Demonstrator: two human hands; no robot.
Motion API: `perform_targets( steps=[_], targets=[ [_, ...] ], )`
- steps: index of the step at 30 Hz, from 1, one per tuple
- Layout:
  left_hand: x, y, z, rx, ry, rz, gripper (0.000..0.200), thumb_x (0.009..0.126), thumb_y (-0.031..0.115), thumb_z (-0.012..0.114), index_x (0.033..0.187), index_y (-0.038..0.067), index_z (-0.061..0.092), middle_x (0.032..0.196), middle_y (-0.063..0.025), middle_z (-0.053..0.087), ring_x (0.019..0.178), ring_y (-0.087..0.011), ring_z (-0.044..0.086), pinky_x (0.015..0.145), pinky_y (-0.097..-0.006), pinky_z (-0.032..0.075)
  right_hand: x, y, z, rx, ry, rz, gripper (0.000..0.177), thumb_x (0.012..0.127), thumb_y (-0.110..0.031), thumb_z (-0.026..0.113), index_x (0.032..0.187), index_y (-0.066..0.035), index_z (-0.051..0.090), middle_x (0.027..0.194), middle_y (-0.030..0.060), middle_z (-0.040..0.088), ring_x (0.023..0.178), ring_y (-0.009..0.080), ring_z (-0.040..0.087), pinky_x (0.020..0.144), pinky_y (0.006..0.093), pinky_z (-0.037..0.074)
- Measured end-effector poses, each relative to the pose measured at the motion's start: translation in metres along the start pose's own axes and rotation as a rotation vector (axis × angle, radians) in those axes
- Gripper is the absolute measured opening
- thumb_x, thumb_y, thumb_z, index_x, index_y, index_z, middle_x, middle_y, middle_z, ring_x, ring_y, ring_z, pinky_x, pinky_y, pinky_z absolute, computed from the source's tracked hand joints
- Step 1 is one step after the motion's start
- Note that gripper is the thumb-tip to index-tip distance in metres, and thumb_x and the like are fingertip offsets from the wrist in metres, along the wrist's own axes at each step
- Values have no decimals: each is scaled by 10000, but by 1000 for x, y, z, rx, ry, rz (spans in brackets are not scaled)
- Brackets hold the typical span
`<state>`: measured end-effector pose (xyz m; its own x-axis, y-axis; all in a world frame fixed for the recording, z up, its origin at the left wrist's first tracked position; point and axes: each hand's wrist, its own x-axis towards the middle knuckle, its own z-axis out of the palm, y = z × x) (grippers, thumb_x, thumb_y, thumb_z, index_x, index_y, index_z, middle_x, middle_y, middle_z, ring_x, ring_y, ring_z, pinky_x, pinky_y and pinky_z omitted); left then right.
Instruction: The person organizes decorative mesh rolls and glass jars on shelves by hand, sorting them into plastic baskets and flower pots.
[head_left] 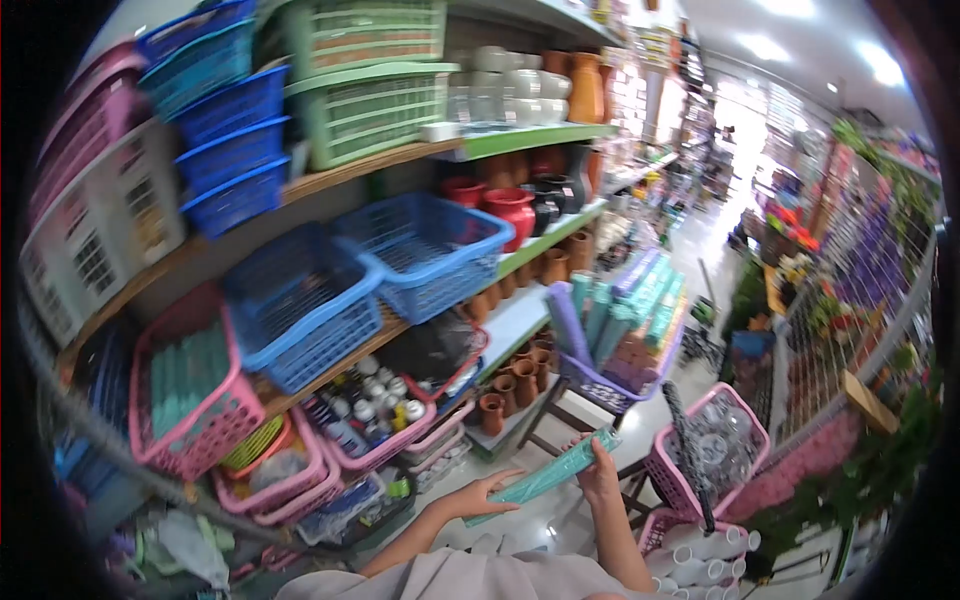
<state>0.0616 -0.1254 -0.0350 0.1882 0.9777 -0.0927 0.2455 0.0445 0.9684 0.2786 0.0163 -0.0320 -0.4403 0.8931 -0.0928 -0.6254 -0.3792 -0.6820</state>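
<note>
A long teal packet in shiny clear wrapping lies slantwise between my hands, in front of my body. My left hand grips its lower left end, the thumb and fingers around it. Near the upper right end, my right hand is closed on the same packet. Just beyond, a purple basket holds similar teal, purple and brownish packets standing up. That basket rests on a dark stool. What is inside the packet I cannot make out.
Shelves on the left carry blue baskets, a pink basket with teal packets, and clay vases. At right stand a pink basket with clear-wrapped items and several white bottle-like vases. A wire rack holds flowers.
</note>
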Motion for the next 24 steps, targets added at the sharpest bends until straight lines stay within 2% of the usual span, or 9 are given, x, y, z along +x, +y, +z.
perform_targets(
  steps=[2, 3, 5, 10, 16, 18, 20, 21, 24],
  targets=[
    [-40, -11, -7, -76, -12, -197, 608, 828, 368, 713, 1335, 123, 484, 1140, -91, 634, 980, -197, 622, 876, -322, 470, -13, 22, 30, -26, -32, 44, 378, 890, -252, 624, 1154, -8, 506, 967, 143, 632, 962, 318, 634, 895, 445, 494],
    [-59, -17, -10, -88, 30, -207, 608, 828, 368, 713, 1335, 123, 484, 1140, -91, 634, 980, -197, 622, 876, -322, 470, -18, 34, 41, -73, -63, 42, 391, 881, -267, 634, 1155, -21, 505, 959, 126, 630, 952, 298, 629, 897, 437, 496],
    [-96, -27, -14, 94, 57, -279, 497, 839, 478, 661, 1151, 94, 608, 922, -64, 680, 824, -185, 635, 788, -316, 484, -27, 59, 65, -118, -124, 56, 397, 885, -263, 621, 1179, -34, 486, 950, 109, 626, 920, 264, 627, 902, 427, 497],
    [-181, -34, -20, 185, 251, -472, 590, 845, 571, 594, 1192, 94, 596, 990, -122, 677, 926, -223, 634, 852, -345, 475, -51, 108, 131, -176, -286, 122, 363, 913, -251, 582, 1186, -32, 488, 973, 117, 629, 921, 249, 624, 888, 416, 496],
    [-257, -6, -36, 406, 788, -335, 584, 806, 567, 624, 1118, 73, 610, 1021, -190, 662, 945, -358, 639, 799, -426, 490, -67, 138, 224, -142, -609, 221, 494, 906, -275, 598, 1296, -34, 413, 1125, 140, 596, 1057, 265, 586, 918, 424, 470],
    [-272, 3, -39, 438, 891, -333, 586, 808, 529, 639, 1160, 64, 585, 1021, -202, 658, 944, -378, 636, 802, -439, 491, -73, 157, 237, -251, -713, 277, 611, 889, -199, 608, 1387, -47, 290, 1264, 150, 522, 1167, 263, 514, 973, 399, 423],
    [-283, 21, -41, 336, 1029, -228, 617, 802, 505, 659, 1211, 57, 549, 1031, -207, 652, 983, -367, 628, 820, -431, 492, -98, 169, 255, -405, -766, 276, 604, 868, -115, 650, 1363, -55, 309, 1244, 127, 519, 1142, 221, 507, 967, 360, 411],
    [-289, 38, -41, 329, 1025, -233, 622, 819, 354, 693, 1279, 21, 443, 1052, -225, 633, 1028, -367, 616, 839, -426, 486, -105, 181, 259, -450, -855, 263, 616, 854, -91, 667, 1358, -50, 315, 1227, 112, 518, 1123, 210, 509, 964, 354, 409],
    [-298, 42, -41, 370, 1114, -87, 756, 808, 266, 709, 1380, 12, 284, 1169, -245, 580, 1111, -375, 575, 896, -422, 466, -125, 204, 272, -535, -1074, 217, 606, 841, -72, 685, 1341, -41, 344, 1208, 88, 516, 1101, 189, 511, 946, 352, 413]
  ],
)
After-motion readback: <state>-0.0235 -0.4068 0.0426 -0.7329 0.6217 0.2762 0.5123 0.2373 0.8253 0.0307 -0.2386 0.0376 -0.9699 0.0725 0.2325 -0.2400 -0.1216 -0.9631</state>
